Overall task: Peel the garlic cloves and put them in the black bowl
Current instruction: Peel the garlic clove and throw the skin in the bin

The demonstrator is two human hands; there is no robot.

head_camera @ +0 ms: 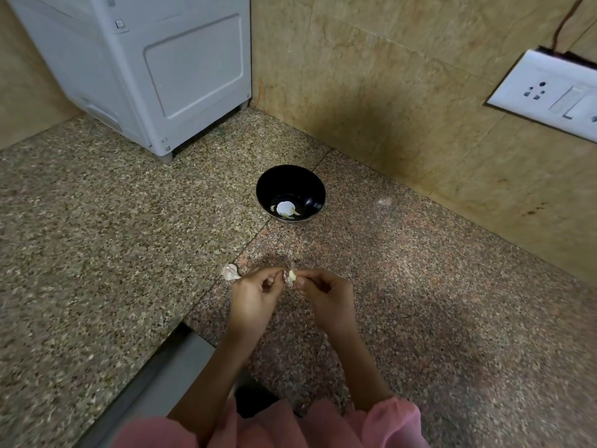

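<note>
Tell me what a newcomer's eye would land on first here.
First, the two hands meeting low in the middle, the left hand and right hand pinching a pale garlic clove between them above the speckled granite counter. Next, the black bowl beyond them toward the wall corner, with a few peeled cloves inside. A garlic piece lies just left of the left hand.

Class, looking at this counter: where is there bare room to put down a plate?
Bare counter lies right of the hands, toward the wall; more lies left, before the grey appliance. Crowded: between the black bowl and hands, by the garlic.
</note>
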